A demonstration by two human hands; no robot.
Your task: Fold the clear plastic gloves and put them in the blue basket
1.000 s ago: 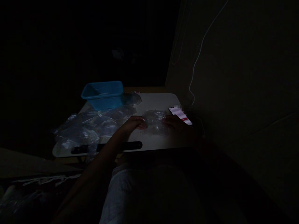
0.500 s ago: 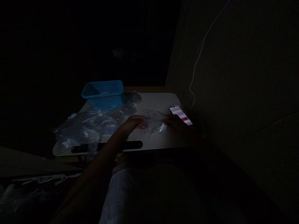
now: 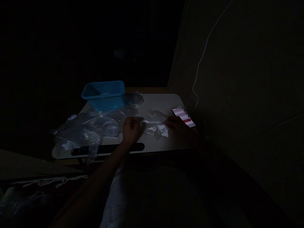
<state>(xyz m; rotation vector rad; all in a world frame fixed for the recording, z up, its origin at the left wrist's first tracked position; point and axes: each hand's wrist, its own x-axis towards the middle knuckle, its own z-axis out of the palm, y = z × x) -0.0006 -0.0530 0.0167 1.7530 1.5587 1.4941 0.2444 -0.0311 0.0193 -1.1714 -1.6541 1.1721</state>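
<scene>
The scene is very dark. A small clear plastic bag (image 3: 158, 126) hangs just above a white lap table (image 3: 163, 101), stretched between my two hands. My left hand (image 3: 131, 129) is closed on the bag's left end, its back turned to the camera. My right hand (image 3: 177, 124) grips the right end, close to a lit phone (image 3: 184, 117) lying on the table. The bag looks crumpled and partly lifted off the surface.
A blue plastic tub (image 3: 104, 95) stands at the table's far left. A heap of clear plastic bags (image 3: 87, 129) covers the left half. A white cable (image 3: 201, 60) runs down the wall on the right. A dark slot (image 3: 106, 148) lies along the table's front edge.
The bag lay flat under both hands; now it is raised and pulled taut. My left hand has turned and lifted from the table, shifting slightly left. The right hand stays beside the phone.
</scene>
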